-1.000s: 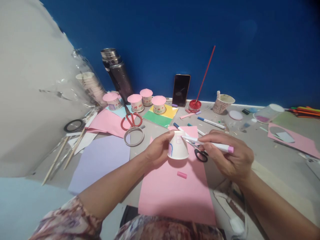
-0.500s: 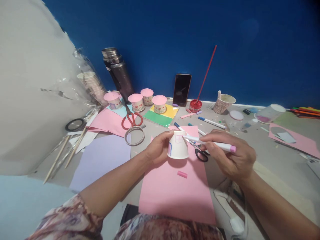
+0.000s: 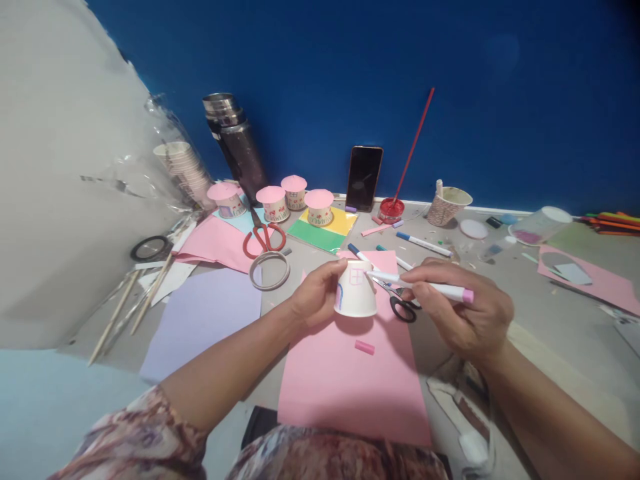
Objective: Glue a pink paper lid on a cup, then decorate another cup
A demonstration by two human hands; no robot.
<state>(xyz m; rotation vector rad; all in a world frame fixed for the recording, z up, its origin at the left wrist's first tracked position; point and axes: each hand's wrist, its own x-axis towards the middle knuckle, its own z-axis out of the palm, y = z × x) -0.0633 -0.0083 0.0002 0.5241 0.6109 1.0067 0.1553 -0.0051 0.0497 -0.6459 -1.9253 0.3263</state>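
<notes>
An upside-down white paper cup (image 3: 356,297) is gripped from its left side by my left hand (image 3: 320,293). A pink window is drawn on its front, and part of a blue and purple arch shows near my fingers. My right hand (image 3: 457,307) pinches a white felt-tip pen (image 3: 443,289) with a pink end, its tip at the cup beside the window. Under the cup lies a pink paper sheet (image 3: 350,393), with a pink pen cap (image 3: 365,347) on it. Black-handled scissors (image 3: 403,308) lie behind the pen, partly covered by my right hand.
Several decorated cups with pink paper tops (image 3: 319,203) stand at the back, near a dark flask (image 3: 240,150). Red-handled scissors (image 3: 263,241) and a tape roll (image 3: 269,271) lie left. A phone (image 3: 365,179) leans on the blue wall beside a red pot (image 3: 391,211) holding a stick.
Both hands hold nearly the same place. The pen tip stays at the cup's window drawing, with only a very slight shift of the pen and the view.
</notes>
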